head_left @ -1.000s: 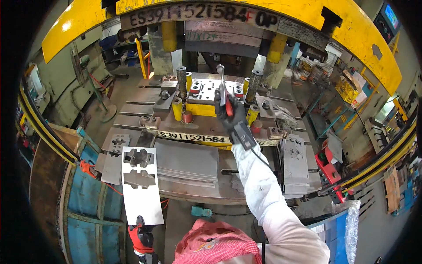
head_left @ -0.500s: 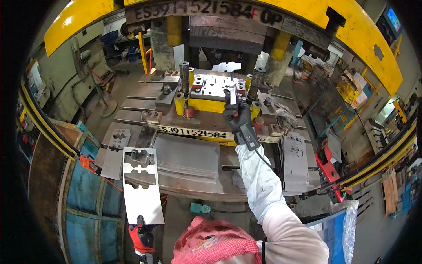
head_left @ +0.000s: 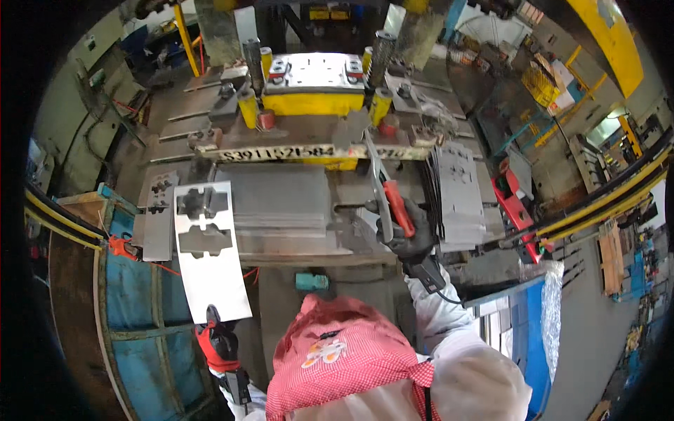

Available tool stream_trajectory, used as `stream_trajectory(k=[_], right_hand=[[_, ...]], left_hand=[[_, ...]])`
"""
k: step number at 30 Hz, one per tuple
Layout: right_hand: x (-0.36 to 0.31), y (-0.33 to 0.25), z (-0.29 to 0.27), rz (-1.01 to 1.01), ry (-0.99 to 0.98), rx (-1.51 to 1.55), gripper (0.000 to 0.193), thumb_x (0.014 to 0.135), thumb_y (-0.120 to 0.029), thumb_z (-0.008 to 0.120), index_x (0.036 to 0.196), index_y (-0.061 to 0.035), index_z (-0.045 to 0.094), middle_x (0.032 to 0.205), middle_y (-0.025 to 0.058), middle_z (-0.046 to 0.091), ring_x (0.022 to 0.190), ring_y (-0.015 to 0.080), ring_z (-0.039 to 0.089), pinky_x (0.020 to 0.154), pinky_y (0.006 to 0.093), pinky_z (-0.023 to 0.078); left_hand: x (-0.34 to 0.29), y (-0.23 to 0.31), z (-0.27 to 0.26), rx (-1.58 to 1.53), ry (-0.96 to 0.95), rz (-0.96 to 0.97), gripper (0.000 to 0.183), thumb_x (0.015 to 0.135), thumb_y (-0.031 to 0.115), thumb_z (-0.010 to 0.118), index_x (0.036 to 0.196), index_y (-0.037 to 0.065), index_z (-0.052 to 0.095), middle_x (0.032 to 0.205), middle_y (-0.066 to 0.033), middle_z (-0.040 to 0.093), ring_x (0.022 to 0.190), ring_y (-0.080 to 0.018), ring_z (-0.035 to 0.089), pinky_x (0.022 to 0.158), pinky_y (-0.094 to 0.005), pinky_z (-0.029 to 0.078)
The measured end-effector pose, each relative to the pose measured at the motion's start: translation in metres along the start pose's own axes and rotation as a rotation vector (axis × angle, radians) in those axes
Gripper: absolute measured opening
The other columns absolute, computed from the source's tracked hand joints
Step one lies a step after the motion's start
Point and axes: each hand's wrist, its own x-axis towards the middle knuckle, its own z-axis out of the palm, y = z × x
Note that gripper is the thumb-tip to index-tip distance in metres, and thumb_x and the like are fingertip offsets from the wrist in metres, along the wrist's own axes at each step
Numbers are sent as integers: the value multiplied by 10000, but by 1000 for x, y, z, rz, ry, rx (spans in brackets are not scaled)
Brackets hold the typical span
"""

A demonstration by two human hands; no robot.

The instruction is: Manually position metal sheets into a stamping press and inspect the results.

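My left hand (head_left: 219,344), in a red and black glove, is closed on the near end of a pale sheet-metal strip (head_left: 216,288). Two shaped cut-outs show in the strip's far half. My right hand (head_left: 411,235), in a black glove, grips long-jawed metal pliers (head_left: 398,207) with a red handle, pointing away from me. At their tip is a small grey metal piece (head_left: 352,130), blurred, in front of the press die (head_left: 314,104). Whether the jaws fully clamp it I cannot make out. The die has a bright top on a yellow base.
Guide posts (head_left: 380,59) rise beside the die. Flat sheets (head_left: 277,200) lie stacked on the press bed, with cut sheets (head_left: 460,189) at the right. A blue-framed bin (head_left: 130,302) stands at the left, and a teal block (head_left: 312,282) lies below the bed.
My right hand has drawn back from the die toward me, bringing the pliers and the small metal piece. The strip stays in my left hand. The view has tilted down.
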Motion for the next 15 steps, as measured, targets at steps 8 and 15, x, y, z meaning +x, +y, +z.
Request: stream_trajectory(k=[8,15], right_hand=[[-117,43,-34,-83,508,-703,713,761,-107,576,1361,-27,201,1155,115,505,1001,215,543,856,315,429],[-130,68,-15,-33,735,-1028,664,760,-17,543,1360,-94,269,981,60,513,827,121,542,701,250,461]], left_hand=[[10,-17,5,181,-344,40,359,798,53,466,1153,12,499,679,-49,537,540,-178,492,691,-324,412],[20,10,25,-723,-308,-431,371,917,202,430,1217,-11,479,563,65,408,490,-59,350,489,-216,344]])
